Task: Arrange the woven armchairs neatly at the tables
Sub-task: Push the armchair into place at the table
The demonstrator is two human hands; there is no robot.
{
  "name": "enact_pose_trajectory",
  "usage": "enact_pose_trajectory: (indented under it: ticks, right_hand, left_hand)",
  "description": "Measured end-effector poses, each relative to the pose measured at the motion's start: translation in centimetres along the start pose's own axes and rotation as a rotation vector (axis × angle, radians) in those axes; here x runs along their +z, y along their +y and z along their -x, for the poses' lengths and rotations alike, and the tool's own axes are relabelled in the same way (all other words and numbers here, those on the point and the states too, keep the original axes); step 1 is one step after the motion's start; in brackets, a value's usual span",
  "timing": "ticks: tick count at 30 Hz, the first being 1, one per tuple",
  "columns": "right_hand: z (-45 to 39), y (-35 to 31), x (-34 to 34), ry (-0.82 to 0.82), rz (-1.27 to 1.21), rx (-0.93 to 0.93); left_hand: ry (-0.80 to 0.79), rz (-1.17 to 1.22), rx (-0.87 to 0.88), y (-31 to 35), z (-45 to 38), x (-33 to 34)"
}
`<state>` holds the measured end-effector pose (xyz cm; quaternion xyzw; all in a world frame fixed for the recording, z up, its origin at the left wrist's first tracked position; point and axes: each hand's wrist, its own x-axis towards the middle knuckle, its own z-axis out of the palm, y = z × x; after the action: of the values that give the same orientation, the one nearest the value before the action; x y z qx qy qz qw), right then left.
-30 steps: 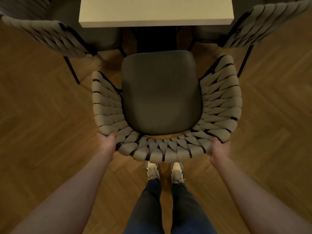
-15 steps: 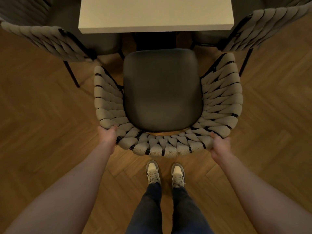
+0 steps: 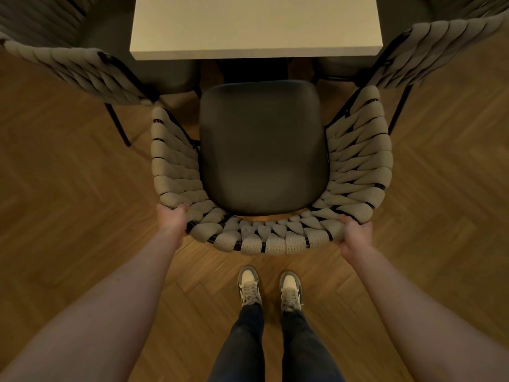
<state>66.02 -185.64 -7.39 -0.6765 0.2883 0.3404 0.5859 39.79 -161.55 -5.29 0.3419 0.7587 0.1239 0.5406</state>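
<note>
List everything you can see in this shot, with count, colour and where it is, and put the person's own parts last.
table: one, cream top, top centre
held armchair: one, beige woven back, dark grey seat, centre, facing the table
side armchairs: two, beige woven, one at upper left, one at upper right
floor: brown wooden herringbone, all around
left hand: grips the chair back's left rear rim
right hand: grips its right rear rim
legs and shoes: dark trousers, pale trainers, bottom centre

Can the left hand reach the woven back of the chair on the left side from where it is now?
Probably yes. The left hand grips the middle armchair, but only bare floor separates it from the left chair's back, though it must let go first.
</note>
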Motion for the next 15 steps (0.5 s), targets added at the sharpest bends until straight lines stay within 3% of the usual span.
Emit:
enact_pose_trajectory:
  ticks: [15]
  right_hand:
    - [1.4,1.7,0.2,0.037,0.053,-0.002]
  left_hand:
    - [-0.056,-0.067,0.031,0.1,-0.1,-1.5]
